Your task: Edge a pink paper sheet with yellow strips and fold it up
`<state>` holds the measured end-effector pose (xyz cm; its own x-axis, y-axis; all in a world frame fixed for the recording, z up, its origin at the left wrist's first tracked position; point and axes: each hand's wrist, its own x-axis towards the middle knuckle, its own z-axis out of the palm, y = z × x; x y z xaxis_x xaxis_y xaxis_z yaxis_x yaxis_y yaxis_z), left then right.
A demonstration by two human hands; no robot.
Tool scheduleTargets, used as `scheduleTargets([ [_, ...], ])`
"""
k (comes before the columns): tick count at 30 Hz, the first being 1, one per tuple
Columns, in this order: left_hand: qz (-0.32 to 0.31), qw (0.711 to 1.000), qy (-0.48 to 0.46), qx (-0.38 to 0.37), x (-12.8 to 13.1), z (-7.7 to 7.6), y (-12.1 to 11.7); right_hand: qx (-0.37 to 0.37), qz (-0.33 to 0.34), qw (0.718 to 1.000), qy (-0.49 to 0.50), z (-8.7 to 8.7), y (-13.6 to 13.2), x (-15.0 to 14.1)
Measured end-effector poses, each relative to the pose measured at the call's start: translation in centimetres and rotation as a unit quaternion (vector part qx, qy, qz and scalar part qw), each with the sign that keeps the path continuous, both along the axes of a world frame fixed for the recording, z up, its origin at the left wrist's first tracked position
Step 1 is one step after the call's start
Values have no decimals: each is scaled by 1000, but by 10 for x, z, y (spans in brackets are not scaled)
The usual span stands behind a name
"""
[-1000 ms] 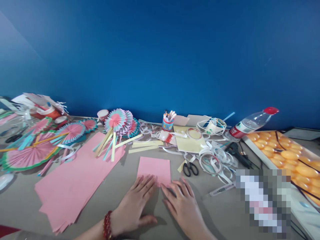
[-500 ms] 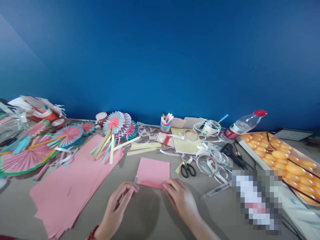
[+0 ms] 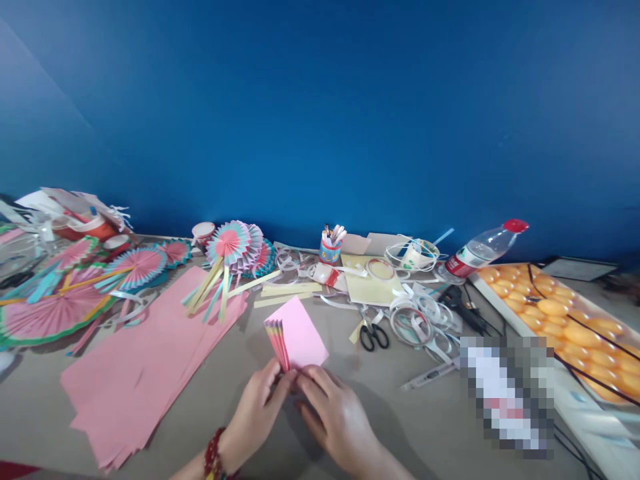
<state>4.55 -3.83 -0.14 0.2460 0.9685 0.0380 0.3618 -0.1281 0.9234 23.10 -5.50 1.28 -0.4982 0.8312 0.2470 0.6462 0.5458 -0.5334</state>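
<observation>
A small sheet of pink paper (image 3: 303, 333) with narrow accordion pleats along one side stands tilted above the table in front of me. The pleats show yellow and purple edges at their upper end. My left hand (image 3: 256, 410), with a red beaded bracelet at the wrist, pinches the lower end of the pleats between thumb and fingers. Beside it, my right hand (image 3: 341, 412) grips the sheet's near corner, its fingertips meeting those of the left. The exact hold of the right thumb is hidden.
Large pink sheets (image 3: 150, 367) lie at left beside paper fans (image 3: 135, 267). Black-handled scissors (image 3: 373, 335), tape rolls (image 3: 411, 325), a utility knife (image 3: 431, 375) and a glue gun (image 3: 463, 307) lie right. A bottle (image 3: 483, 250) leans near the blue wall (image 3: 320, 120).
The pleated sheet was flat on the table and is now raised and turned, pleats to the left. My left hand has moved right and closed on the pleats; my right hand has shifted toward it.
</observation>
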Motion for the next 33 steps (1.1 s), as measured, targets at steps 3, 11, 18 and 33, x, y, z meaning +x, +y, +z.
scheduleTargets([
  [3,-14,984,138,108,-6,5,4,73,6,997,12,10,5,9],
  [11,-110,888,339,291,-8,52,34,333,-53,940,-57,57,28,24],
  [18,-115,831,411,358,-12,49,42,278,-57,958,-38,42,39,26],
  [33,-151,848,389,328,-29,-10,28,171,-56,974,-137,-33,24,48],
])
